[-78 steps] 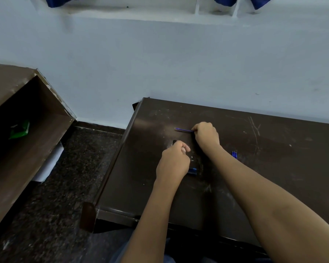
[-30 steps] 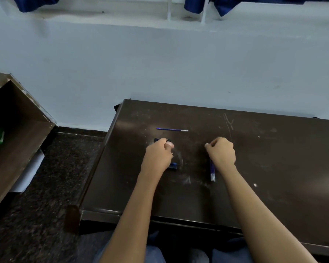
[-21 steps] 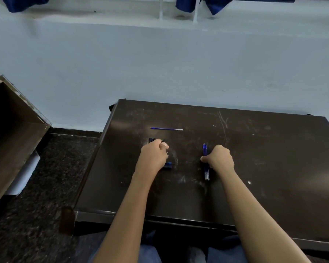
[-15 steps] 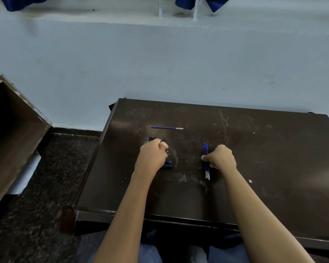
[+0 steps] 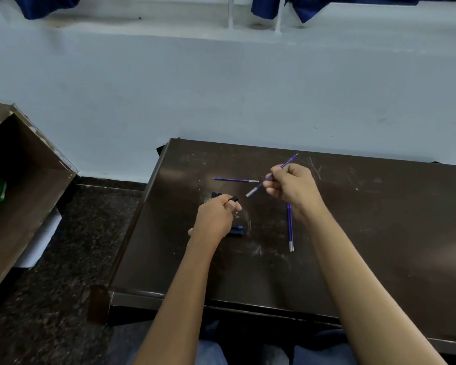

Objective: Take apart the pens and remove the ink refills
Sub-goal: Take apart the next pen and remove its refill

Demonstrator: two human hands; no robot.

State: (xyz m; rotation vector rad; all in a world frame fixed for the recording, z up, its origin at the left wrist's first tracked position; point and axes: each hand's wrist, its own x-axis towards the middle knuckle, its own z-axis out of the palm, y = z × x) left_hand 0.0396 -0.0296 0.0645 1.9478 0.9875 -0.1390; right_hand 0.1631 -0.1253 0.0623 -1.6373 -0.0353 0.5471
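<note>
At the centre of the frame, the right hand has its grip pinched on a thin blue ink refill with a silver tip, held tilted above the dark brown scratched worktop. To its left, the left hand has its grip curled round dark blue pen parts on the worktop. A second blue refill lies flat above the left hand. A third blue refill lies just below the right wrist.
</note>
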